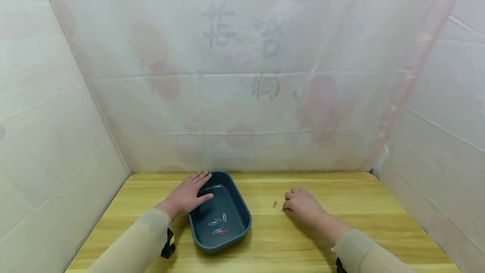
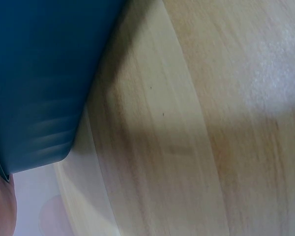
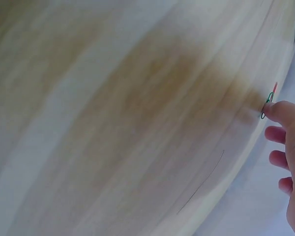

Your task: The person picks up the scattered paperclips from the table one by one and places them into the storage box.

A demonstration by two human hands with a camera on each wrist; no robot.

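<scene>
Backdrop: thin white sheets with faded red blobs and dark characters, hung on three sides of the tray (image 1: 242, 216).
Counter (image 1: 341, 231): light wood, tray sits left of middle.
Tray: dark teal, rounded corners, a small heap of coloured clips (image 1: 218, 225) in its near half.
Left hand (image 1: 187, 195): lies flat on the tray's far left rim, fingers straight, so a wide grip with nothing in it.
Right hand (image 1: 301, 205): on the counter well right of the tray, fingers curled in; wrist view shows a fingertip (image 3: 280, 110) down on a green clip (image 3: 265, 105).
Loose clip (image 1: 275, 204): small, orange-ish, between the tray and the right hand, just beside the hand.
</scene>
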